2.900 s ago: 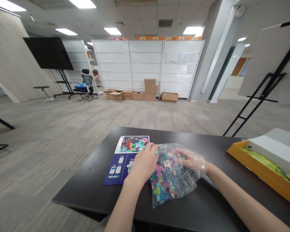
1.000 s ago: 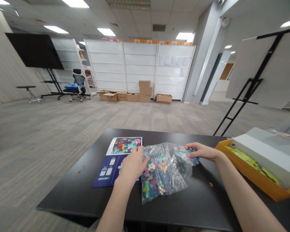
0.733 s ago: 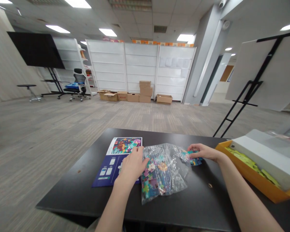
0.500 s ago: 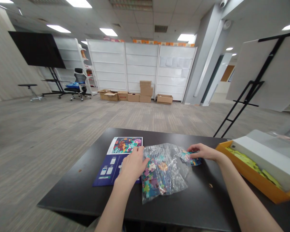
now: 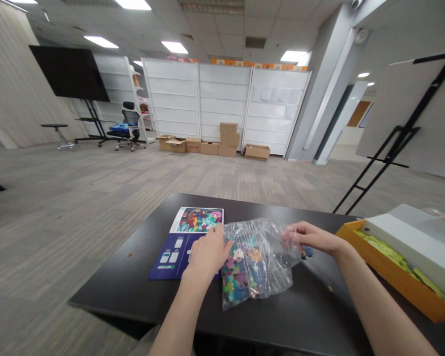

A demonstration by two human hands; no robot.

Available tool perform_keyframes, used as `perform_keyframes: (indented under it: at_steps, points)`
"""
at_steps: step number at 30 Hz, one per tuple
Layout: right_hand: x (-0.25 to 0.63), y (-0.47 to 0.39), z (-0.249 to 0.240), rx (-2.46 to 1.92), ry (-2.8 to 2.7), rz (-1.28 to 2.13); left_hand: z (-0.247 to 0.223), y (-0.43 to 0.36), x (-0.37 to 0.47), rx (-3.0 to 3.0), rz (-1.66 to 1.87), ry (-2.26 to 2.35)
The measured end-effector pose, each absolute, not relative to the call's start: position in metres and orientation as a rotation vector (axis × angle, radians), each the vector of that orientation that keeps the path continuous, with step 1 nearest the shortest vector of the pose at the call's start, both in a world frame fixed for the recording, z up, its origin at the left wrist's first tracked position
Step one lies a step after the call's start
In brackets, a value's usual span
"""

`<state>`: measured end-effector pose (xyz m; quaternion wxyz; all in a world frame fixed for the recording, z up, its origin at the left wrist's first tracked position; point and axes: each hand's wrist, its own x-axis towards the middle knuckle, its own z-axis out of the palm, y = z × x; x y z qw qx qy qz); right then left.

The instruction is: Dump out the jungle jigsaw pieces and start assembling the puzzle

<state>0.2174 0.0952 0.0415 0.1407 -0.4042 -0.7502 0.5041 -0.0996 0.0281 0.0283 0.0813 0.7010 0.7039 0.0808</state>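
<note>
A clear plastic bag of colourful jigsaw pieces lies on the dark table. My left hand grips the bag's left edge, thumb on the plastic, fingers over the edge of the booklet. At the bag's right end, my right hand is closed on the loose plastic, which overlaps its fingertips. A few jigsaw pieces lie on the table under the right hand, partly hidden by it. The booklet, purple with a printed puzzle picture at its top, lies flat to the left.
At the table's right stands an open yellow box with yellow-green pieces and a white inner part. Small brown scraps lie on the table. Beyond it are a board stand, cardboard boxes and an office chair.
My right hand has shifted from the puzzle pieces at the bag's right end to the loose plastic there. The left hand stays on the bag. The view has turned slightly left.
</note>
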Motion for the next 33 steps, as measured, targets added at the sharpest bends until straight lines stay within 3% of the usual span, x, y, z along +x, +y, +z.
perform_keyframes:
  at_steps: [6, 13, 19, 27, 33]
  points:
    - [0.180, 0.095, 0.017, -1.015, -2.112, 1.467, 0.030, 0.028, -0.096, 2.052, 0.193, 2.124]
    - [0.152, 0.092, -0.007, -1.084, -2.416, 0.680, 0.033, 0.026, -0.092, 2.036, 0.167, 2.117]
    - [0.142, 0.083, -0.014, -1.186, -2.526, 0.392, 0.032, 0.026, -0.088, 2.056, 0.112, 2.120]
    - [0.141, 0.080, -0.022, -1.253, -2.498, 0.323, 0.030, 0.026, -0.087, 2.092, 0.162, 2.117]
    - [0.141, 0.084, -0.022, -1.187, -2.435, 0.465, 0.029, 0.026, -0.084, 2.110, 0.170, 2.132]
